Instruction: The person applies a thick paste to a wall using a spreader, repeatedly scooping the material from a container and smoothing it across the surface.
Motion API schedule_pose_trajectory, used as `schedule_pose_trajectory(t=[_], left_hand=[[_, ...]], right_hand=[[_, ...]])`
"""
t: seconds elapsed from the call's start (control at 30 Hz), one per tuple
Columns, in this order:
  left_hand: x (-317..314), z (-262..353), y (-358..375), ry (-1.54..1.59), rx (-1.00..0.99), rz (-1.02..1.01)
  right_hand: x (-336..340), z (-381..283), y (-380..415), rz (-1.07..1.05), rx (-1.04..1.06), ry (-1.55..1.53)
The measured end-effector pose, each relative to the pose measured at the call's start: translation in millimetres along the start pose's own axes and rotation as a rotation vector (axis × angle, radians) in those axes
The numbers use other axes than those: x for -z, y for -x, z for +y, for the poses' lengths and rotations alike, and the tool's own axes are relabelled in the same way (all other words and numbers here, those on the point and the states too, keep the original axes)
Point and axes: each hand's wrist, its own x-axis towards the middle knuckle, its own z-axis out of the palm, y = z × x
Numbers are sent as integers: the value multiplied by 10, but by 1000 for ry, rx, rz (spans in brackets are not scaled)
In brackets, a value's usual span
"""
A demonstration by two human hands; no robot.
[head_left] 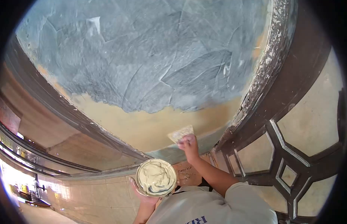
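Note:
My left hand (142, 194) is wrapped round the side and underside of a round tub (175, 178), held at my waist. Thick cream-coloured putty (157, 176) fills it, swirled on top. In my right hand (189, 145) is a flat, putty-smeared spreader (181, 133), gripped between thumb and fingers. The spreader lies close against the lower part of a wall panel (151, 121), over a smooth yellowish band. Above that band a grey coat (136, 63) with ridges and trowel marks covers most of the panel.
A rough, paint-spattered dark frame edge (268, 56) borders the panel on the right. Beyond it stands dark wooden panelling (308, 160) with pale insets. Cardboard (186, 173) with writing lies below my right arm. At left are a brown ledge (69, 138) and pale tiles (102, 194).

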Motion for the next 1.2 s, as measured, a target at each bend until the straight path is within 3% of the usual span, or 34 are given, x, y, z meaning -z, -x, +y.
schedule_pose_trajectory(t=[0.07, 0.13, 0.27, 0.33, 0.43, 0.57, 0.67, 0.73, 0.8, 0.87, 0.9, 1.03, 1.13, 1.17, 1.2], left_hand=[[171, 126, -112, 663, 742, -310], [199, -38, 5, 594, 667, -280], [178, -526, 461, 324, 372, -158], [192, -680, 578, 194, 222, -95], [288, -736, 495, 101, 161, -48], [411, -811, 453, -39, 83, 20], [477, -967, 599, 109, 183, -82], [527, -1044, 673, 203, 253, -147], [620, -951, 450, 198, 173, -75], [779, -757, 199, 773, 720, -258], [768, -731, 166, 995, 838, -194], [794, -743, 160, 1230, 841, -38], [836, -839, 186, 583, 484, -238], [843, -833, 145, 583, 482, -237], [851, -813, 68, 1407, 787, -25]], right_hand=[[429, 430, 43, 42, -32, 26], [645, 744, 132, 1, -158, -114], [-78, 225, 471, -12, -211, -114], [-623, -160, 524, -132, -82, -246], [-1344, -815, 655, -123, 2, -158], [-1558, -603, 542, -146, 51, -121], [-1207, 187, 484, 35, 96, -14], [-702, 805, 491, -120, -41, -70], [-738, 807, 714, -57, -108, -47], [-889, 638, 850, 8, -173, -23], [-1038, 528, 842, -68, -151, -65], [-1858, -238, 876, -135, -28, -64], [-1926, -80, 689, -107, 60, -63], [-1810, 147, 584, -108, 63, -63], [-1584, 510, 467, -82, 71, -21]])
